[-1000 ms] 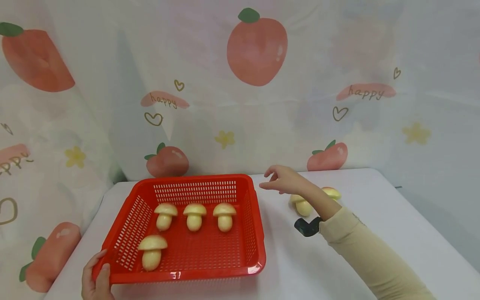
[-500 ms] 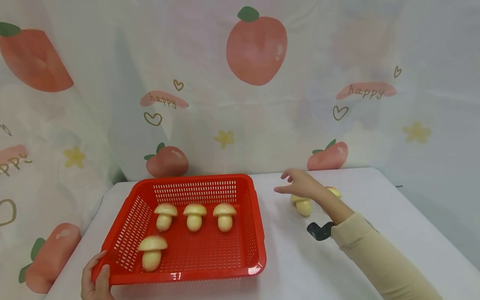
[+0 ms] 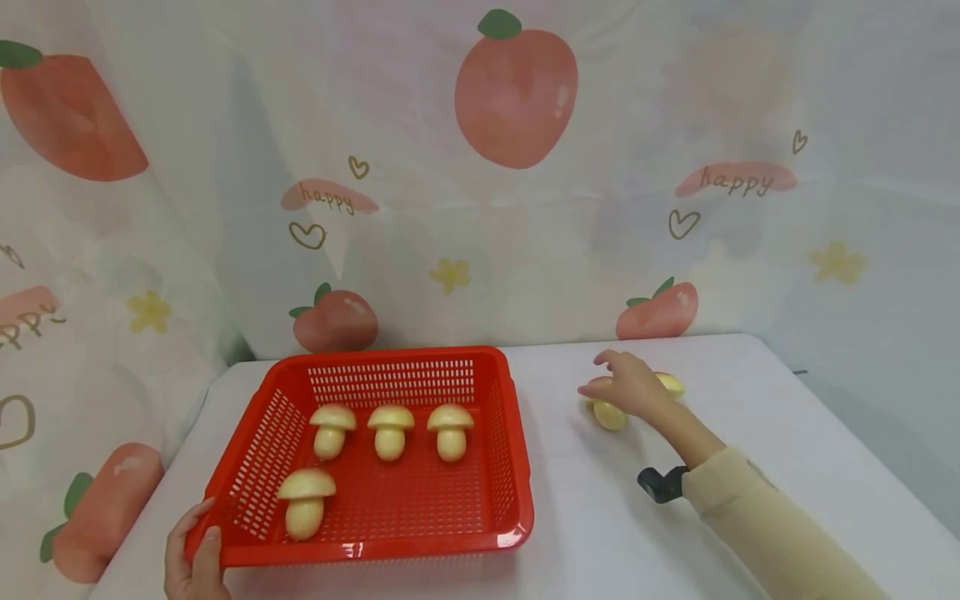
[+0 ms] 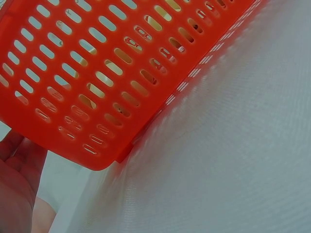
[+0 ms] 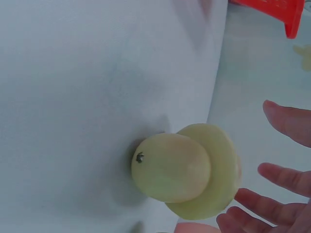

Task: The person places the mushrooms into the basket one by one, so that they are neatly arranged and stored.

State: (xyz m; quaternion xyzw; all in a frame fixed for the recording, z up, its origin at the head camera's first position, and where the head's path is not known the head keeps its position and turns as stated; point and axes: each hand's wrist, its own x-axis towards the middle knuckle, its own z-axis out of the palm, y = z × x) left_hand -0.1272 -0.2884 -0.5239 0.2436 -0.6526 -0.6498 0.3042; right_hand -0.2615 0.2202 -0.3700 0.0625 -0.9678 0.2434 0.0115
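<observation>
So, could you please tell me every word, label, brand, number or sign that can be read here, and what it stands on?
"happy": left-of-centre pink patch on the printed cloth.
"happy": right-of-centre pink patch.
"ppy": left-edge pink patch, the start cut off by the frame.
Dark mark on a mushroom: too small to read.

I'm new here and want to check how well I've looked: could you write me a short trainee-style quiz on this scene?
1. How many mushrooms are in the basket?
2. True or false: the left hand holds the basket at its near left corner.
3. What is the right hand nearest to?
A) the basket
B) a mushroom on the table
C) the left hand

Key:
1. Four
2. True
3. B
</observation>
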